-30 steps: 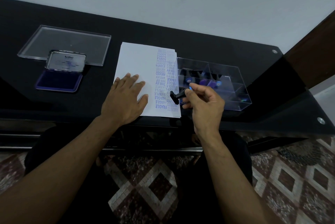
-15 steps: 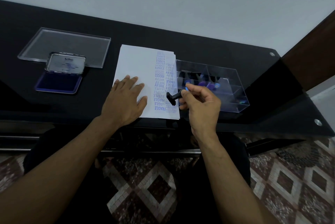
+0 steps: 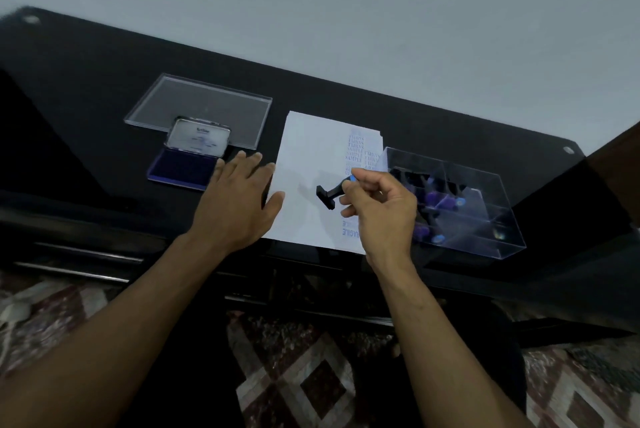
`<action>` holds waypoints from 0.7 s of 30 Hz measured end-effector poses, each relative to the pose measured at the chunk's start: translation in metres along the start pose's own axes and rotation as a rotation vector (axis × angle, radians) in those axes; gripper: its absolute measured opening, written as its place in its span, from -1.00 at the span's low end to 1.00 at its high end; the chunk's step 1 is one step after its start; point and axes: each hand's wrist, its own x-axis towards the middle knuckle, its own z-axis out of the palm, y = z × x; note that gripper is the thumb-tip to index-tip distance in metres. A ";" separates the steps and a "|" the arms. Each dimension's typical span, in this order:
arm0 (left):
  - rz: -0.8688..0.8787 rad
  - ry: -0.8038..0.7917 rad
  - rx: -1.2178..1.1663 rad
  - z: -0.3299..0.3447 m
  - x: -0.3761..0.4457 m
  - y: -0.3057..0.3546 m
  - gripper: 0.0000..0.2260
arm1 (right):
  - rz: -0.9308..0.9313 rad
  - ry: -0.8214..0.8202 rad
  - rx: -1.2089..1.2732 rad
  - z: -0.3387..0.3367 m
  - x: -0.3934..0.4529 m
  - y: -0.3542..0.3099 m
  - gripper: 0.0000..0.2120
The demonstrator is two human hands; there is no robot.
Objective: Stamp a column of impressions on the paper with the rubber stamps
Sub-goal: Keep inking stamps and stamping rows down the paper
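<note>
open ink pad (image 3: 183, 167) + clear lid (image 3: 201, 105) sit left of paper (image 3: 304, 164) on glossy black tabletop (image 3: 86, 81). my r hand (image 3: 379, 209) pinches black stamp (image 3: 329, 195); l hand (image 3: 239, 199) flat, fingers relaxed, at paper's edge.

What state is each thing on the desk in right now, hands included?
Ink pad: lid open, blue pad exposed.
Paper: flat, stamped in blue along its right side.
Stamp: lifted off the paper, pinched by its handle.
Right hand: pinching the stamp.
Left hand: fingers straight, at the paper's left edge.
Clear box: lidless, more stamps inside.
Clear lid: flat behind the ink pad.
</note>
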 end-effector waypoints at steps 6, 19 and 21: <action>-0.125 0.068 -0.004 -0.023 -0.020 -0.055 -0.46 | -0.005 -0.146 -0.020 0.064 -0.003 -0.003 -0.82; -0.341 0.069 0.040 -0.048 -0.048 -0.148 -0.41 | -0.338 -0.356 -0.338 0.184 -0.003 -0.006 -0.79; -0.339 0.066 0.045 -0.048 -0.047 -0.155 -0.40 | -0.421 -0.377 -0.395 0.194 -0.002 -0.006 -0.78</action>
